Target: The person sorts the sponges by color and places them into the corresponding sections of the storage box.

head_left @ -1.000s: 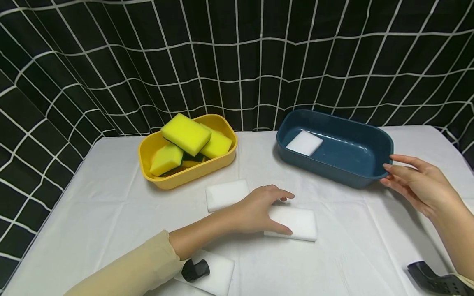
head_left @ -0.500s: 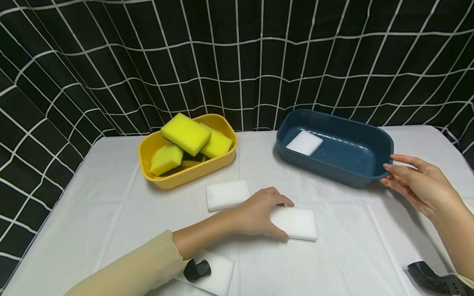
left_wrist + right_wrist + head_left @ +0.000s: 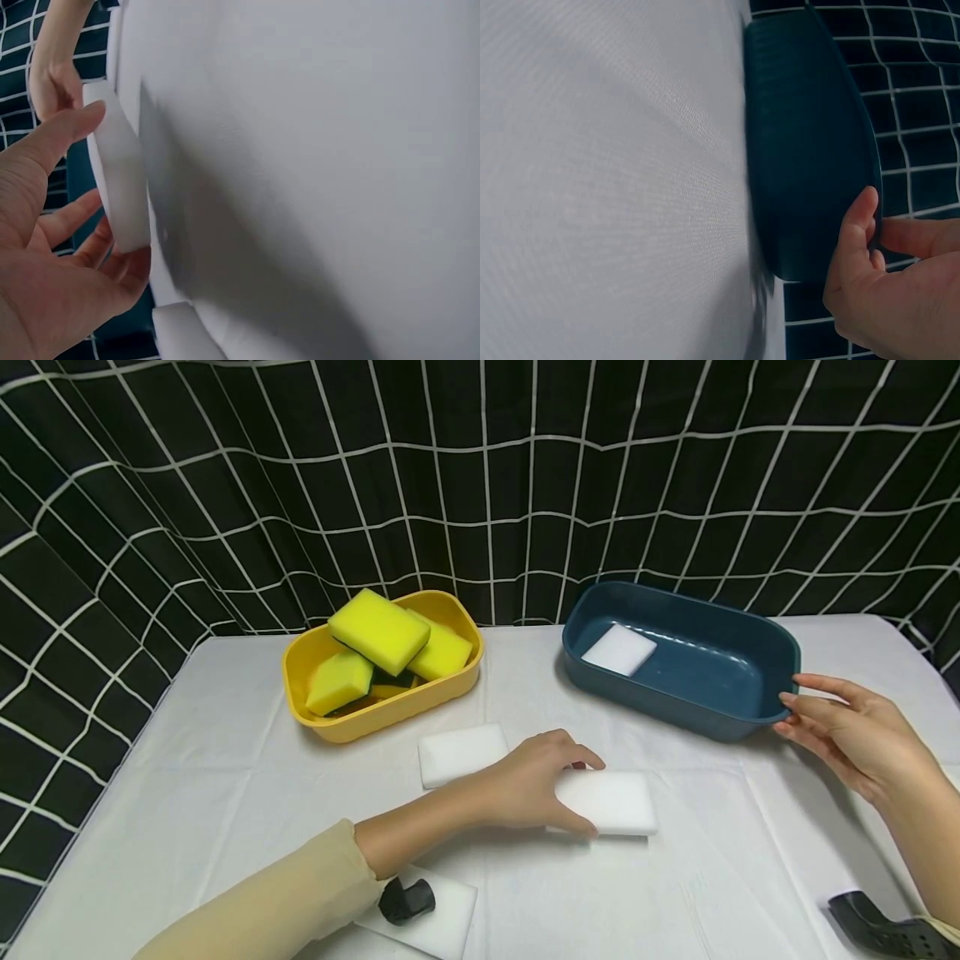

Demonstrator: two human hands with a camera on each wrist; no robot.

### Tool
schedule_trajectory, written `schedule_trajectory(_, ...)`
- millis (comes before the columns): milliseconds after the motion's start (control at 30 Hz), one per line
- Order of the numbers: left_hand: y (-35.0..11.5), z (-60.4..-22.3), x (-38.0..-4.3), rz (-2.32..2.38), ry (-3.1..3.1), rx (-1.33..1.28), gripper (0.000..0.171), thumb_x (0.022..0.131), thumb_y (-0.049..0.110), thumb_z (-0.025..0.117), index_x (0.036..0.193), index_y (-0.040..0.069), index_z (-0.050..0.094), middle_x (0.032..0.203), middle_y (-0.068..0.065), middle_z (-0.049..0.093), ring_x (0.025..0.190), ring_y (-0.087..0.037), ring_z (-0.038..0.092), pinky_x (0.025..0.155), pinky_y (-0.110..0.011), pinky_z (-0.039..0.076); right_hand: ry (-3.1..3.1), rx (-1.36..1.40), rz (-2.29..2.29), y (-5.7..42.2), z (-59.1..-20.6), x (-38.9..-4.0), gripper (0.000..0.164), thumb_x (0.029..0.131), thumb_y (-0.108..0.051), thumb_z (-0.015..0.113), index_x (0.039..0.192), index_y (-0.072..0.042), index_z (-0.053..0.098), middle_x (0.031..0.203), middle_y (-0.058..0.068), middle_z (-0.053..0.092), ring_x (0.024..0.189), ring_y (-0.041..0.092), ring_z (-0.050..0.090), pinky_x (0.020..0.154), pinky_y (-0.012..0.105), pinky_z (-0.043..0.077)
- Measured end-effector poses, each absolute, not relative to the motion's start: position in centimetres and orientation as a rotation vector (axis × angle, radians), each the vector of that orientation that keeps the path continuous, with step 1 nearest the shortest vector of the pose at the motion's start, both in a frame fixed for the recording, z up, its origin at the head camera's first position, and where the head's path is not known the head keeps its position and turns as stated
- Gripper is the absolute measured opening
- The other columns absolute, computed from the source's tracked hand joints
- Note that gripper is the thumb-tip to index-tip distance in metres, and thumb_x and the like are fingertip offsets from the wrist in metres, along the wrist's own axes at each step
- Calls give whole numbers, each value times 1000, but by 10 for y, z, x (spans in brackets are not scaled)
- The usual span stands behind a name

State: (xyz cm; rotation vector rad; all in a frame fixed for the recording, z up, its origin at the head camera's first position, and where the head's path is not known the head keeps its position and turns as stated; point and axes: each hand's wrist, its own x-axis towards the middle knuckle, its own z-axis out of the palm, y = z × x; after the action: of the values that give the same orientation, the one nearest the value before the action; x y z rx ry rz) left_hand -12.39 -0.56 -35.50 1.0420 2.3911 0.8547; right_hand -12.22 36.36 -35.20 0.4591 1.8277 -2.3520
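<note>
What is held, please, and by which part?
The left hand holds a white rectangular foam block by opposite edges; the right hand, a blue oblong plastic tub by its rim.

No text, label, brand, number or sign can be read in the head view or in either wrist view
</note>
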Motion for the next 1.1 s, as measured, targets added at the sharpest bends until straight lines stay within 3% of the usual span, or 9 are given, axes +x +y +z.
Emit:
schedule_trajectory(900, 17, -319, -146, 1011, 2452, 1031, 60, 82, 29, 93, 135, 15, 70, 119, -2, 62, 106, -8, 52, 85, -13, 44, 1835, 473, -2352, 362, -353, -123, 28, 105, 0, 61, 122, -19, 50, 81, 1, 71, 69, 15, 74, 67, 23, 63)
schedule_trajectory(1100, 28, -312, -155, 979, 2487, 1051, 61, 84, 31, 92, 137, 14, 68, 126, 0, 65, 111, -7, 51, 87, -11, 42, 1850, 485, -2343, 362, -352, -122, 29, 105, -1, 62, 122, -20, 49, 80, 1, 72, 67, 14, 74, 66, 22, 63)
